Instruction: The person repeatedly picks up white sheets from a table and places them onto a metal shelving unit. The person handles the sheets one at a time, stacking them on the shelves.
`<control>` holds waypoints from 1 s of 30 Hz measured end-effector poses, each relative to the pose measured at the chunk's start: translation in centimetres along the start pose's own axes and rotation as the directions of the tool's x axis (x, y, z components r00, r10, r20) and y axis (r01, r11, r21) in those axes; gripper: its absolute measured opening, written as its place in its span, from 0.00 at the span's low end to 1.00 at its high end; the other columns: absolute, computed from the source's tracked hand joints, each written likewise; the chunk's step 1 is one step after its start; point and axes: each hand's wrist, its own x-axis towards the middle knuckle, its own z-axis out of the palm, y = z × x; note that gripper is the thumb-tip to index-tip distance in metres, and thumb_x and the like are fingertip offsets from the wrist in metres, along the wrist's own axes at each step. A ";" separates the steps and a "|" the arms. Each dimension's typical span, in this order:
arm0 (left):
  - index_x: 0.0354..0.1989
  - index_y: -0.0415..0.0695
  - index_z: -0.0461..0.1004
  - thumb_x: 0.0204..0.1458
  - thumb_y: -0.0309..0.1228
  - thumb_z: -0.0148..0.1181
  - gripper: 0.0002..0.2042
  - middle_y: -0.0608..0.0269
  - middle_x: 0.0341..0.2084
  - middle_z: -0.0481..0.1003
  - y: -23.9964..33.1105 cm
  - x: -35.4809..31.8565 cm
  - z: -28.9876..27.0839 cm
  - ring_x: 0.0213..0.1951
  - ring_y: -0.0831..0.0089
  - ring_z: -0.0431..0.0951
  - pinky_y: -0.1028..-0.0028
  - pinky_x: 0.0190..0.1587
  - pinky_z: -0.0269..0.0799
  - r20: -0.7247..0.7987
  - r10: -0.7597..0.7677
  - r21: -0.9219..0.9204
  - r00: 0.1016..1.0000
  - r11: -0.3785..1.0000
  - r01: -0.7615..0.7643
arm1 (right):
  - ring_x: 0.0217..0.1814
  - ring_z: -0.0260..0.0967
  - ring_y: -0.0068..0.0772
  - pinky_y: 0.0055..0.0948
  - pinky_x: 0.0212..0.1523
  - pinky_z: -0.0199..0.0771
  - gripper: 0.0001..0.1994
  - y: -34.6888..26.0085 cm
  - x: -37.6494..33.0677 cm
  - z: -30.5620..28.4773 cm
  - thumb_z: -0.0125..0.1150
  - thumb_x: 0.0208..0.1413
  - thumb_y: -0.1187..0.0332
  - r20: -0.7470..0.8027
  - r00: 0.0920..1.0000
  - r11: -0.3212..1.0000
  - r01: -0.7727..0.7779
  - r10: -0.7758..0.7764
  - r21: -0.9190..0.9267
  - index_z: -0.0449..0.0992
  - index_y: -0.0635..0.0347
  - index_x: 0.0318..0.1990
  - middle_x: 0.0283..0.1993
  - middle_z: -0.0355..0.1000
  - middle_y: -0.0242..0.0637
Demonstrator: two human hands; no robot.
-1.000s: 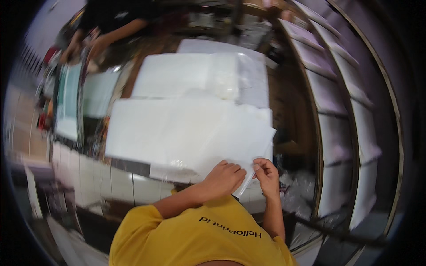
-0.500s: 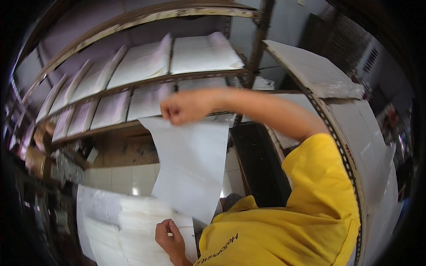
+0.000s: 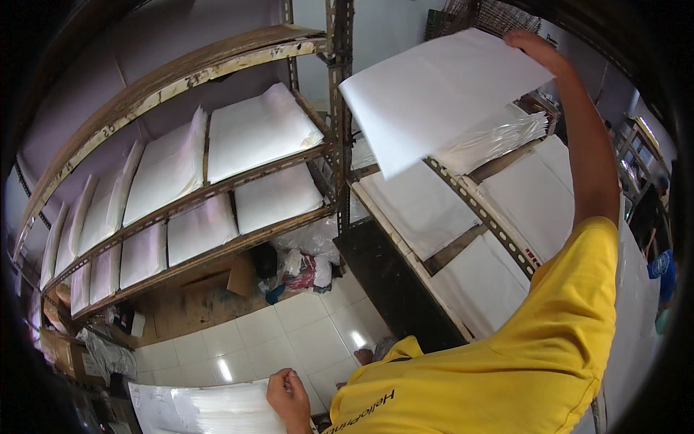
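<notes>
High at the upper right, my right hand (image 3: pixel 533 48) is closed on the edge of a large white paper sheet (image 3: pixel 441 94). The sheet hangs in the air to the left of that hand, slightly bowed, with one corner pointing down. Low in the view, my left hand (image 3: pixel 288 396) is curled into a loose fist with nothing visible in it. It is beside a white board with streaks on its surface (image 3: pixel 210 406). Below the raised sheet, more stacks of white sheets (image 3: pixel 416 206) lie on a rack at my right.
At the left, a slotted-metal shelving unit (image 3: pixel 181 189) carries several stacks of white sheets. A black panel (image 3: pixel 397 278) runs along the right-hand rack. Cloth and plastic bundles (image 3: pixel 303 271) sit under the shelves by the tiled floor (image 3: pixel 253 340). Plastic-wrapped sheets (image 3: pixel 499 141) lie beyond the raised paper.
My right arm has swung the sheet from in front of the left shelves up and to the right. The view has turned toward the right. My left hand stays low and closed.
</notes>
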 end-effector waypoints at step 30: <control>0.40 0.34 0.78 0.59 0.27 0.57 0.09 0.42 0.34 0.79 4.6 1.3 5.7 0.35 0.50 0.80 0.62 0.38 0.76 0.193 -0.068 0.073 0.979 0.996 0.055 | 0.16 0.71 0.33 0.34 0.16 0.68 0.10 20.6 -1.7 5.2 0.56 0.52 0.70 -0.272 0.771 0.738 -0.633 0.576 -0.232 0.80 0.68 0.35 0.24 0.76 0.46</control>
